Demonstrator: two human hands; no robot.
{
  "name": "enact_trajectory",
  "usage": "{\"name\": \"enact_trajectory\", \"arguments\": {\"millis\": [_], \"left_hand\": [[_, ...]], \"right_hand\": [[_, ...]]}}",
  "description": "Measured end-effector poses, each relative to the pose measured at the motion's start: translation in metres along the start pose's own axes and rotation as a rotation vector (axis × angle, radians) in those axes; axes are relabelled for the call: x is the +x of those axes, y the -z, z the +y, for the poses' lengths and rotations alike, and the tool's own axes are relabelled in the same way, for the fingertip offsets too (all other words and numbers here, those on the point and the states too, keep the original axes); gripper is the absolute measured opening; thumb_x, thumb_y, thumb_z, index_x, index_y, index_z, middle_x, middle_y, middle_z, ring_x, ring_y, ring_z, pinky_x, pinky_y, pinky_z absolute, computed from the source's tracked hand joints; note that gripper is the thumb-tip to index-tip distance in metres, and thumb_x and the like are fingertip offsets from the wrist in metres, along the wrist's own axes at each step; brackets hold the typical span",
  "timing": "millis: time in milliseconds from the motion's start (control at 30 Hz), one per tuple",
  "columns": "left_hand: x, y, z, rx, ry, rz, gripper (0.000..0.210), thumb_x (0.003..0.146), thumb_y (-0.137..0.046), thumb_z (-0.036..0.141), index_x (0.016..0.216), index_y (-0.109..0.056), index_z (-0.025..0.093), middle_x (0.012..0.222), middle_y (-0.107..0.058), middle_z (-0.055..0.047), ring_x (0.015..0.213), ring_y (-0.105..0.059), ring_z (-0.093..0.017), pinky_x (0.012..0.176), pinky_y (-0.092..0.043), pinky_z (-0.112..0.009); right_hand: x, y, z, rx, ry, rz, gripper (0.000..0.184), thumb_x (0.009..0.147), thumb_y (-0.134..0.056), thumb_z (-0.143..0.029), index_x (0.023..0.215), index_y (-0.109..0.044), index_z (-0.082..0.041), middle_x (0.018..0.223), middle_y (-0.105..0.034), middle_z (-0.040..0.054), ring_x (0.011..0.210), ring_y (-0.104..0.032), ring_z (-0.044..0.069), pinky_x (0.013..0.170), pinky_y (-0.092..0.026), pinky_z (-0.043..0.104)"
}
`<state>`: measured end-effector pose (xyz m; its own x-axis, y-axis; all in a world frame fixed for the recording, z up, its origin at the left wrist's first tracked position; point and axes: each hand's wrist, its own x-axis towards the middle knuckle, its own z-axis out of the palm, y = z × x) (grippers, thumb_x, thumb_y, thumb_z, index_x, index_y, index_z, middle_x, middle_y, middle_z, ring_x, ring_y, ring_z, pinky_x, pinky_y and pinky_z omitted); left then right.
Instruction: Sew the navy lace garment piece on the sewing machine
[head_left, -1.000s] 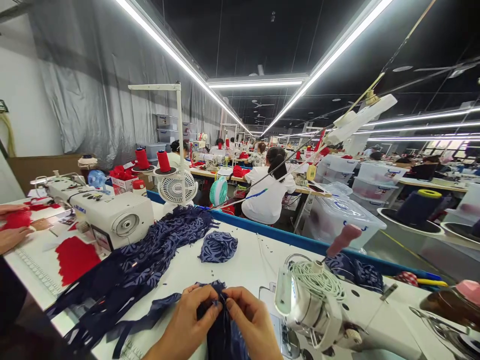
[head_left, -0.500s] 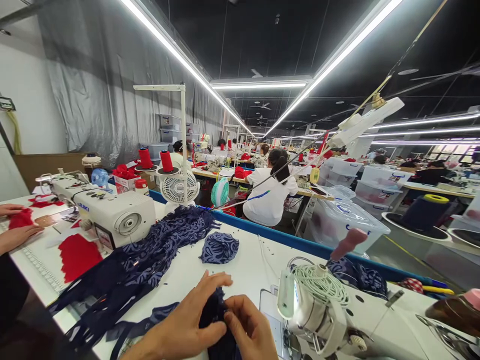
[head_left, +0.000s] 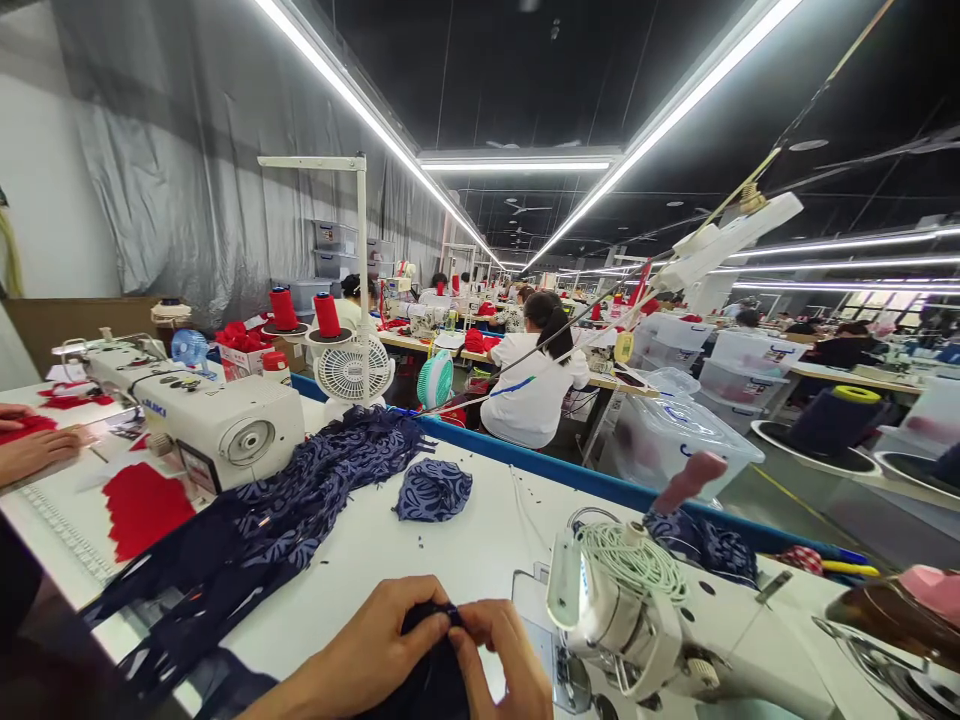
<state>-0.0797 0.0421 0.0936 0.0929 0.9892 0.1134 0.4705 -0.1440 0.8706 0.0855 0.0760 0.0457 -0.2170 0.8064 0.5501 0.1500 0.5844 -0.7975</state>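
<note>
At the bottom edge, my left hand (head_left: 360,660) and my right hand (head_left: 504,652) both pinch a dark navy fabric piece (head_left: 433,672), bunched between the fingertips and mostly hidden by them. The hands sit just left of my white sewing machine (head_left: 660,625), whose head carries a coil of white cord. A long heap of navy patterned fabric (head_left: 277,510) trails across the white table (head_left: 465,545) to the left. A small folded navy patterned piece (head_left: 433,490) lies beyond my hands.
A second white sewing machine (head_left: 217,425) stands at the left, with red fabric pieces (head_left: 142,505) and a co-worker's hands (head_left: 34,450) beside it. A small white fan (head_left: 352,372) and red thread cones (head_left: 327,315) stand behind. Seated workers and plastic bins (head_left: 679,440) fill the hall.
My hands have drawn the navy piece closer toward me and lower in view, bunching it tighter. The trailing strip on the left has slid off the table front. The co-worker's hands shifted slightly.
</note>
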Motion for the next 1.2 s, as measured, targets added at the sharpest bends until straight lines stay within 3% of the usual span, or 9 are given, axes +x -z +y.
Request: {"name": "enact_trajectory", "arguments": {"millis": [100,367,500,600,667,900,1033,1133,1200], "left_hand": [[0.0,0.004,0.003,-0.069,0.024,-0.039,0.019,0.09,-0.052,0.031,0.086,-0.064,0.018,0.079,-0.059,0.002,0.077,-0.051,-0.016,0.071,-0.04,-0.024],[0.002,0.0,0.001,-0.235,0.132,0.039,0.029,0.089,-0.052,0.045,0.081,-0.055,0.018,0.071,-0.045,0.004,0.069,-0.041,-0.014,0.061,-0.034,-0.025],[0.005,-0.006,-0.003,-0.24,0.122,0.03,0.023,0.088,-0.053,0.038,0.082,-0.058,0.017,0.074,-0.049,0.003,0.073,-0.044,-0.015,0.065,-0.035,-0.026],[0.004,-0.01,-0.003,-0.208,0.105,0.06,0.016,0.087,-0.051,0.029,0.098,-0.06,0.02,0.074,-0.048,0.005,0.071,-0.044,-0.014,0.065,-0.033,-0.025],[0.002,-0.015,-0.002,-0.223,0.097,0.06,0.019,0.089,-0.049,0.028,0.103,-0.06,0.022,0.075,-0.048,0.005,0.072,-0.045,-0.014,0.066,-0.033,-0.025],[-0.005,-0.049,-0.009,-0.295,0.141,0.087,0.03,0.086,-0.059,0.048,0.082,-0.06,0.019,0.081,-0.056,0.001,0.084,-0.05,-0.019,0.079,-0.036,-0.029],[-0.007,-0.058,-0.008,-0.194,0.161,-0.06,0.026,0.088,-0.052,0.043,0.079,-0.055,0.019,0.084,-0.058,0.0,0.084,-0.053,-0.019,0.079,-0.038,-0.029],[-0.009,-0.059,0.0,-0.1,0.134,-0.189,0.021,0.089,-0.049,0.038,0.08,-0.054,0.019,0.087,-0.06,-0.002,0.086,-0.055,-0.02,0.08,-0.04,-0.029],[-0.01,-0.06,0.007,-0.041,0.124,-0.256,0.021,0.09,-0.047,0.037,0.082,-0.055,0.019,0.09,-0.06,-0.003,0.088,-0.054,-0.02,0.081,-0.04,-0.029]], "right_hand": [[0.003,-0.002,0.003,0.061,-0.045,-0.021,0.028,0.095,-0.058,-0.049,0.079,-0.063,-0.027,0.074,-0.059,0.0013,0.071,-0.053,0.021,0.067,-0.046,0.03],[0.003,-0.003,0.015,0.171,-0.259,-0.022,0.039,0.09,-0.059,-0.062,0.08,-0.062,-0.025,0.075,-0.059,0.0,0.076,-0.053,0.02,0.07,-0.042,0.028],[0.005,0.001,0.015,0.262,-0.305,-0.091,0.04,0.087,-0.064,-0.062,0.078,-0.063,-0.023,0.074,-0.058,-0.0003,0.074,-0.053,0.02,0.071,-0.043,0.029],[0.006,0.006,0.014,0.324,-0.354,-0.113,0.041,0.083,-0.069,-0.063,0.089,-0.067,-0.023,0.076,-0.061,0.0,0.076,-0.055,0.02,0.073,-0.043,0.03],[0.004,0.007,0.016,0.383,-0.388,-0.1,0.043,0.081,-0.072,-0.063,0.094,-0.066,-0.023,0.074,-0.061,-0.001,0.074,-0.055,0.019,0.071,-0.042,0.029],[-0.027,0.007,0.027,0.588,-0.547,-0.025,0.049,0.075,-0.078,-0.065,0.088,-0.06,-0.022,0.064,-0.056,-0.0036,0.058,-0.049,0.014,0.057,-0.035,0.026],[-0.042,0.032,0.019,0.216,-0.329,0.016,0.035,0.087,-0.069,-0.059,0.098,-0.069,-0.025,0.081,-0.065,0.001,0.077,-0.058,0.02,0.073,-0.043,0.029],[-0.047,0.054,0.014,0.05,-0.165,-0.095,0.023,0.092,-0.065,-0.051,0.098,-0.071,-0.029,0.082,-0.064,-0.0001,0.078,-0.057,0.02,0.076,-0.042,0.029],[-0.051,0.062,0.015,0.002,-0.188,-0.164,0.025,0.095,-0.061,-0.05,0.085,-0.067,-0.027,0.076,-0.061,-0.001,0.074,-0.056,0.019,0.072,-0.041,0.028]]}}
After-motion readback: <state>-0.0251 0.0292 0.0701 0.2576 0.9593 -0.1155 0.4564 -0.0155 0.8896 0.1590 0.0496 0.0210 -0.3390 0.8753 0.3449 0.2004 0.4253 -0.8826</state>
